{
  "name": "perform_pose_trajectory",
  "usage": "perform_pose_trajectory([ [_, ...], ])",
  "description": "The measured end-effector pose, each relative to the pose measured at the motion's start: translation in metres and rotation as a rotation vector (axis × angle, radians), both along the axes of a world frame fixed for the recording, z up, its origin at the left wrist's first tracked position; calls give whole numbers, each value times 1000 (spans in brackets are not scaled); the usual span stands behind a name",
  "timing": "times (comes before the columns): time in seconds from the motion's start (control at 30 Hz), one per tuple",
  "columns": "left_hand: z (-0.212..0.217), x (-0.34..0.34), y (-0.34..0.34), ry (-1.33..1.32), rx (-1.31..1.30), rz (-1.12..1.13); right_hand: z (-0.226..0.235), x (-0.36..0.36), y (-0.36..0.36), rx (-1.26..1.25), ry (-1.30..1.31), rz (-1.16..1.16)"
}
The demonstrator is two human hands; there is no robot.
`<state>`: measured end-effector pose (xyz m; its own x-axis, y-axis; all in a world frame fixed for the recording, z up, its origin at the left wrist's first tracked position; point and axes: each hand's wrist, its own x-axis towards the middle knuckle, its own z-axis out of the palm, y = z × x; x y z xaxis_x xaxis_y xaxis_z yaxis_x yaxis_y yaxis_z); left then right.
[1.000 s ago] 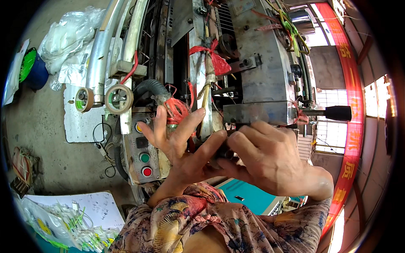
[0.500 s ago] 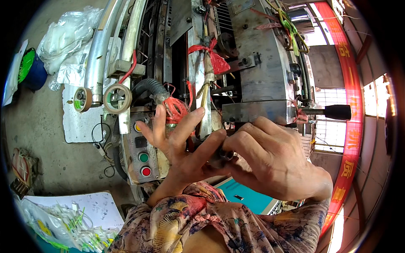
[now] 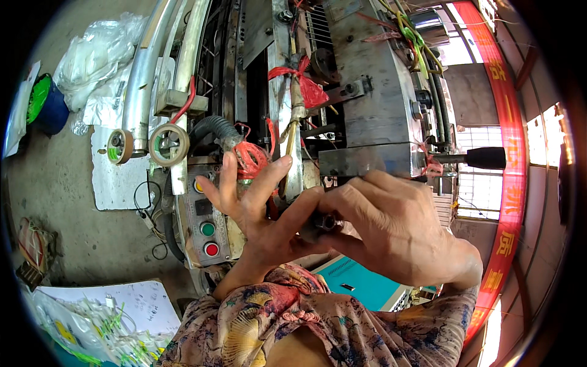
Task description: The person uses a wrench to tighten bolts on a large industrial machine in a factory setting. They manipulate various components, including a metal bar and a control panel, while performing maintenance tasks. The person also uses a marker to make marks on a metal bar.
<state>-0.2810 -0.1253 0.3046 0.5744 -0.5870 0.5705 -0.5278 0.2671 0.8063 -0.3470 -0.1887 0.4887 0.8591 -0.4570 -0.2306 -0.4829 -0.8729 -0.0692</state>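
**Dark cylindrical part pinched between both hands, in front of machine**

A dark, short cylindrical part with a hollow-looking end [image 3: 327, 222] is held between the two hands, just below the lower edge of the grey metal machine block [image 3: 373, 160]. Whether it is joined to anything behind cannot be told.

Left hand [image 3: 263, 229]: part gripped low between thumb and index finger, exact contact partly hidden; other fingers spread and raised, nothing held by them.

Right hand [image 3: 394, 226]: fingers curled, part pinched at thumb and index from the right; the remaining fingertips are hidden.

Left of the hands, a grey control panel [image 3: 229, 238] is fitted with yellow, green and red round buttons. Above it, a grey corrugated hose [image 3: 219, 127] is wrapped at its end with red plastic strip [image 3: 252, 160]. Two tape rolls are hung on metal tubes: one brown [image 3: 128, 147], one beige [image 3: 169, 162]. To the right, a rod tipped with a black handle [image 3: 487, 158] is seen. A teal panel [image 3: 358, 281] is partly covered by the right forearm.
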Motion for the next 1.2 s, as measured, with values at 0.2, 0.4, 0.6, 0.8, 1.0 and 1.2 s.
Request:
perform_pose_trajectory([
  [0.2, -4, -2, -1, -11, -19, 5, -8, -8, 6, -109, 268, -38],
  [0.4, -1, 1, 2, -19, 19, -27, -4, -5, 4, -9, 67, -32],
  [0.6, 0, 2, 4, 15, 7, -63, -4, -5, 7, -58, 191, -95],
  [0.8, -5, 0, 2, -43, 23, -20, -11, -9, 6, -22, 67, -22],
  [1.0, 2, 2, 2, -8, 0, -14, -3, -7, 5, 8, 33, -5],
  [1.2, -4, -1, -1, 3, -40, -5, -7, -9, 4, -36, 174, -50],
])
